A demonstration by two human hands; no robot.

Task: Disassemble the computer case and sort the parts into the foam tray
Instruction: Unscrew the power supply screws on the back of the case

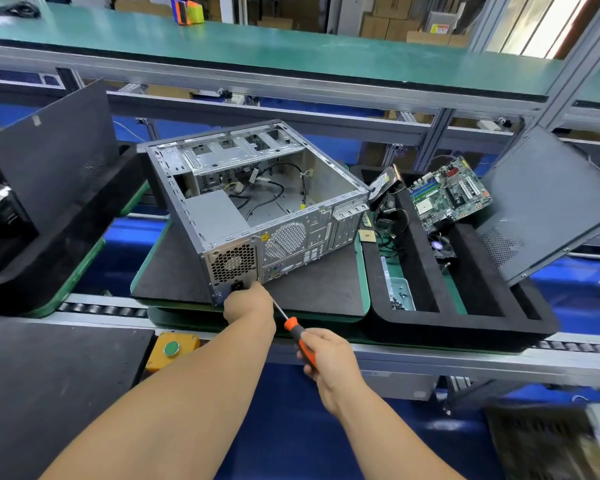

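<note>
Two hands at boxy metal computer case [257,199], right hand [329,358] gripping orange-handled screwdriver [297,336]

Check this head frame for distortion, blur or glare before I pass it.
Head view: wide-angle bending curves the green shelf and conveyor rails; corners smear, worst bottom right; window glare top right; computer case, screwdriver and both hands stay sharp.

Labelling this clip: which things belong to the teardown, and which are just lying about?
In the job: open grey metal computer case; orange-handled screwdriver; black foam tray; green motherboard; both hands.
Lying about: yellow box with green button; cardboard boxes.
</note>
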